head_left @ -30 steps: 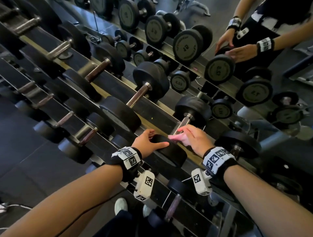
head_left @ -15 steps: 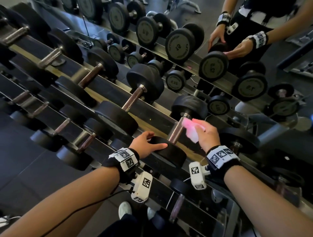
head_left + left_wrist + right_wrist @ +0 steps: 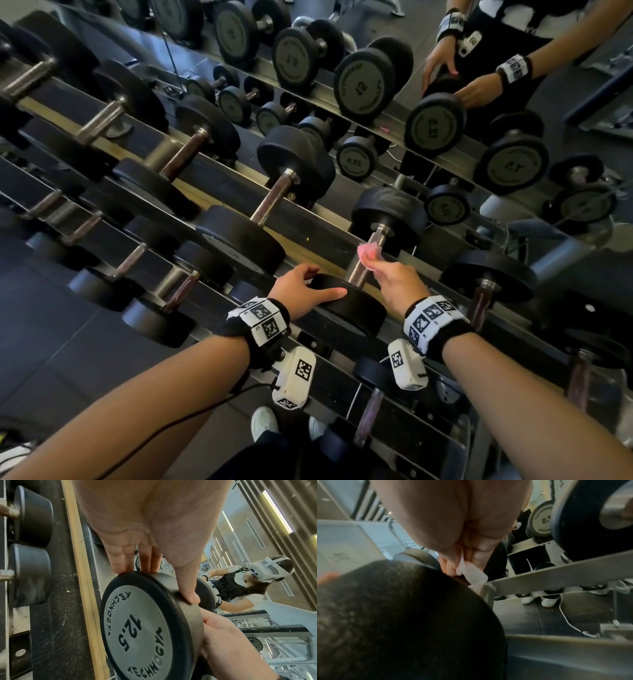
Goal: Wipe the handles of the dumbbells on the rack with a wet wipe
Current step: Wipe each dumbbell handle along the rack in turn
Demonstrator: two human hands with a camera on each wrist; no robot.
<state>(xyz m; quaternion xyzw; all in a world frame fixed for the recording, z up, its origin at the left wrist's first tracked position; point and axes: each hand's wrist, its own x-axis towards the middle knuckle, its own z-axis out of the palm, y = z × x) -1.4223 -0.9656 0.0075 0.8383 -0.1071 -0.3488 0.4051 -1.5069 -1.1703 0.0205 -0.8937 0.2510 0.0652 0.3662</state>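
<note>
From the head view, the black rubber-headed dumbbell with a brown-tinged steel handle (image 3: 363,270) lies tilted on the upper tier of the dark steel dumbbell rack (image 3: 219,192), its near head toward the person. The left hand (image 3: 301,291) rests on that near head, fingers straight over the rim and thumb laid along it, a released grip that curls round nothing. The right hand (image 3: 397,277) pinches a crumpled pink wet wipe (image 3: 368,251) against the upper part of the handle, just below the far head. Five dumbbell handles are plain along this upper tier, and a lower tier carries more. A mirror (image 3: 513,102) behind the rack repeats the weights and both hands.

The left wrist view adds what the head view hides: the near head's grey end plate reads "TECHNOGYM 12.5". The left hand (image 3: 154,540) has fingertips on the rim's far side and the thumb flat on its edge. The right hand (image 3: 228,641) shows behind the head. The wipe is out of sight here.

The right wrist view is blurred. The right hand (image 3: 462,534) clenches the wet wipe (image 3: 474,574), pale here, between thumb and fingers, just beyond the black head.
</note>
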